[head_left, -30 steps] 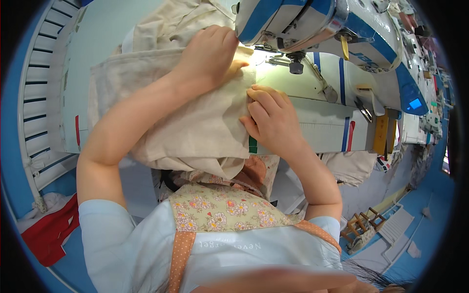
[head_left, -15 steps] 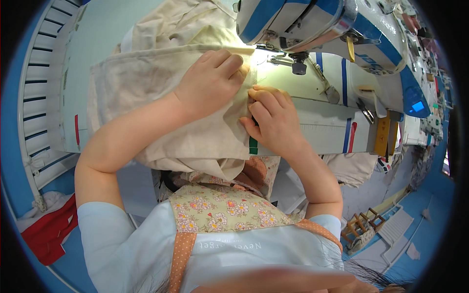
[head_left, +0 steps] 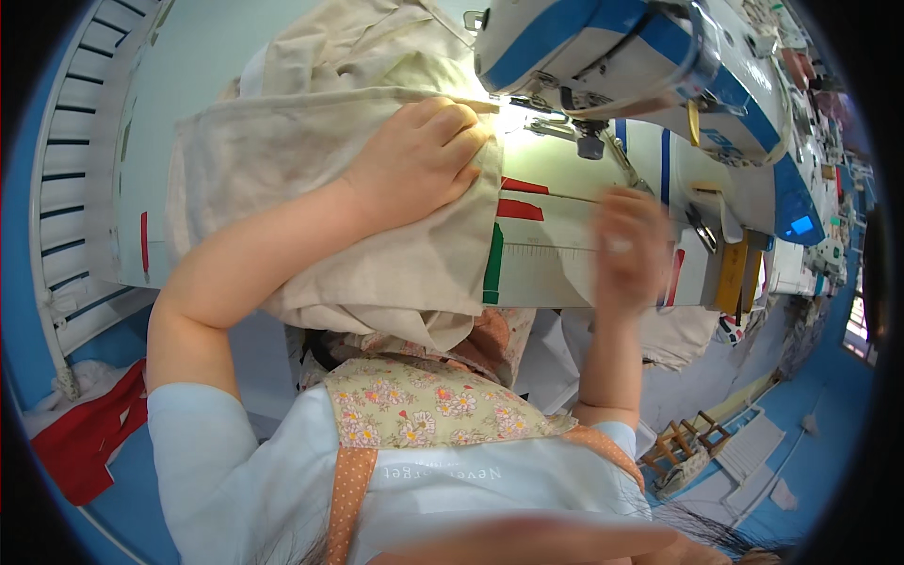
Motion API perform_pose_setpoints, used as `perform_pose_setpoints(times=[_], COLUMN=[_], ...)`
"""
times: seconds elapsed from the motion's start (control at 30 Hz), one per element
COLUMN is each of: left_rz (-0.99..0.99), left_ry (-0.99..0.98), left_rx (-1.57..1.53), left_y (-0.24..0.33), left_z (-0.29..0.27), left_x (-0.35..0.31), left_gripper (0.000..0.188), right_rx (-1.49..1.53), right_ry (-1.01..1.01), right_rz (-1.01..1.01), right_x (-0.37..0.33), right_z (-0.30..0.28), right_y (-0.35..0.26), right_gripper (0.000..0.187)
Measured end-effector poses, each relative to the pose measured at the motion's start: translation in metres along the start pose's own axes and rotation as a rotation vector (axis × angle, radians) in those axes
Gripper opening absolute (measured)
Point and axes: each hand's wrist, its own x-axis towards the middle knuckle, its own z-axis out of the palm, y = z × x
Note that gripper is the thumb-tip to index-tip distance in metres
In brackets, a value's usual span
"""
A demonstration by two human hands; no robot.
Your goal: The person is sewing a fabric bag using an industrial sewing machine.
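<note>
A large piece of beige cloth (head_left: 254, 160) is spread over the sewing table, bunched at the far end and hanging over the near edge. My left hand (head_left: 424, 165) rests on it, its curled fingers closed on the cloth beside the edge that runs to the presser foot area. Over that lit spot stands the blue-and-white sewing machine head (head_left: 593, 47). My right hand (head_left: 631, 250) is off the cloth, above the table to the right, smeared by motion. Its fingers cannot be made out, nor whether it holds anything.
Red tape strips (head_left: 523, 209) and a green strip (head_left: 493, 264) mark the table beside the cloth. Small scissors-like snips (head_left: 702, 226) and a yellow box (head_left: 736, 273) are at the right. A white slatted rack (head_left: 80, 169) borders the left side; red cloth (head_left: 89, 433) lies below it.
My right hand has left the cloth's edge and moved right, uncovering the red strips on the table. My left hand stays on the cloth, shifted only slightly.
</note>
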Motion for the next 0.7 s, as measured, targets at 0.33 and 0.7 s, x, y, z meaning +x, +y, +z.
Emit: perform_pose_setpoints(times=[0.33, 0.7], left_rz=[-0.037, -0.077], left_ry=[0.104, 0.039], left_rx=[0.047, -0.01], left_y=[0.004, -0.001], left_z=[0.001, 0.002], left_x=[0.004, -0.003], left_gripper=[0.035, 0.038], right_rx=[-0.03, 0.496], right_ry=[0.524, 0.439], right_rz=[0.9, 0.908], right_x=[0.08, 0.013], right_z=[-0.361, -0.399], right_y=[0.292, 0.393], right_gripper=[0.045, 0.048])
